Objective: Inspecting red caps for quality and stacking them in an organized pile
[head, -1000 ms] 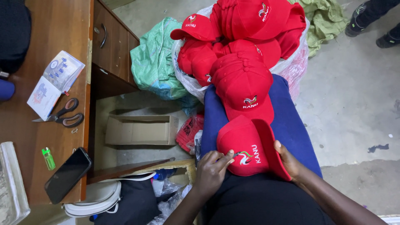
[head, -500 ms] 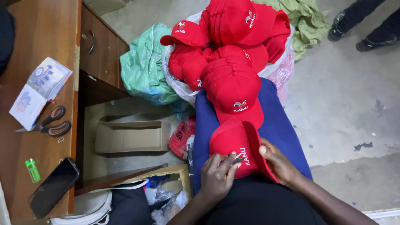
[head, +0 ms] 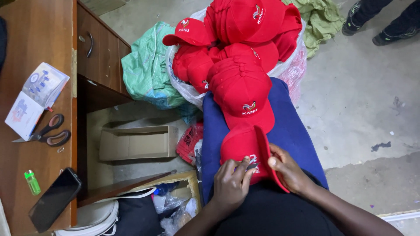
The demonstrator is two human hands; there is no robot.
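Head view: both hands work on a red cloth cap with a stiff peak (head: 245, 148) that lies on a dark blue cloth (head: 293, 131) over the person's lap. Left hand (head: 231, 183) has its fingers (head: 239, 165) pinched together on a small dark tool at the cap's front panel. Right hand (head: 288, 172) has fingers curled around the peak's edge, thumb on top, clamping it. Beyond the fingertips rests a stack of red caps (head: 240, 87), reaching a clear plastic bag of more caps (head: 245, 30). Left of the fingers stands a brown wooden worktop (head: 39, 39) carrying black-handled scissors (head: 46, 133), a black phone (head: 54, 199) and a green lighter (head: 32, 182).
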